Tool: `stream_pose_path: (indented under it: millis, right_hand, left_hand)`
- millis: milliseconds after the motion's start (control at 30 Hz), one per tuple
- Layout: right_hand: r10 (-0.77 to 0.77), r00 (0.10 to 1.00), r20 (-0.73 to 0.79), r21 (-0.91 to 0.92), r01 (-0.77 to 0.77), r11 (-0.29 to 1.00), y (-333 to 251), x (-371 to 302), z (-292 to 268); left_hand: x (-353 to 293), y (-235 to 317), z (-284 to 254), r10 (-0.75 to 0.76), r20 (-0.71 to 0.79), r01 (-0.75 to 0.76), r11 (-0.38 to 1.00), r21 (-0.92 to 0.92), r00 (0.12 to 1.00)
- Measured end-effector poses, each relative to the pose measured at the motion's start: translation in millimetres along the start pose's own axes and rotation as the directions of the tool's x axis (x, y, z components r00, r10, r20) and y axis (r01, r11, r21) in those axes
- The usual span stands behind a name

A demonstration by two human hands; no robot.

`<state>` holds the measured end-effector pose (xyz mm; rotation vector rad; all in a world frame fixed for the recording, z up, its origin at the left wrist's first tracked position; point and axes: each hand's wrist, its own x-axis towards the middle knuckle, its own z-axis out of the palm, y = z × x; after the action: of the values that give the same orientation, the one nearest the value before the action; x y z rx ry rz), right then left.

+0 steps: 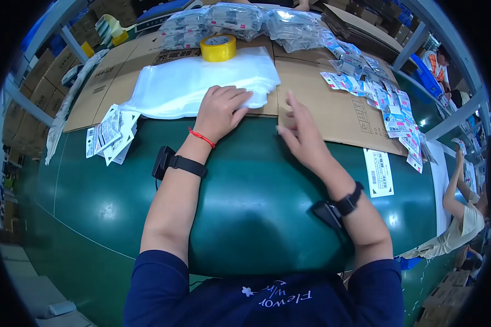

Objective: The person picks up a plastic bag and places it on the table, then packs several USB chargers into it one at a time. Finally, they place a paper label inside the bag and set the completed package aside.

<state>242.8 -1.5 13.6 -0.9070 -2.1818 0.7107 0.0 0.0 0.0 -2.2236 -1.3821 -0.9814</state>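
A stack of clear, whitish plastic bags [202, 76] lies on flattened cardboard across the far part of the table. My left hand [221, 109] is at the stack's near edge, fingers bent over the bags and thumb below, gripping the edge. To its right, my right hand [304, 133] hangs over the cardboard's near edge with fingers apart, holding nothing. Behind the hands, a roll of yellow tape [218, 49] rests on the bags. Left of the stack is a loose pile of white printed labels [113, 135].
Filled clear packs [234, 17] are heaped along the far edge. Small carded packages [393, 111] spread down the right side of the cardboard [311, 103]. A printed label sheet [378, 173] lies on the green table [251, 191]. Other people [458, 218] work at the right.
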Motion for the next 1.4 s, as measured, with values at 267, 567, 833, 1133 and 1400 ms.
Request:
stream_pose_path:
  millis: [267, 567, 833, 1133, 1400]
  right_hand:
    - [0.164, 0.986, -0.019, 0.069, -0.163, 0.984, 5, -77, -55]
    - [0.085, 0.985, -0.153, 0.234, -0.048, 0.971, 68, -88, -47]
    - [-0.025, 0.989, -0.149, 0.257, 0.063, 0.964, 63, -65, -42]
    - [0.053, 0.983, -0.174, 0.265, -0.005, 0.964, 72, -77, -42]
    - [0.063, 0.992, -0.114, 0.313, -0.024, 0.949, 72, -74, -47]
  left_hand:
    - [7, 4, -15, 0.087, 0.164, -0.073, 0.993, -0.093, 0.983]
    - [42, -65, 47, 0.012, 0.132, -0.013, 1.0, 0.002, 0.991]
    - [102, -237, 90, -0.194, 0.244, 0.23, 0.965, -0.127, 0.95]
    - [110, -166, 137, -0.418, 0.524, 0.383, 0.906, 0.181, 0.742]
    - [118, -201, 112, -0.422, 0.48, 0.375, 0.906, 0.196, 0.769]
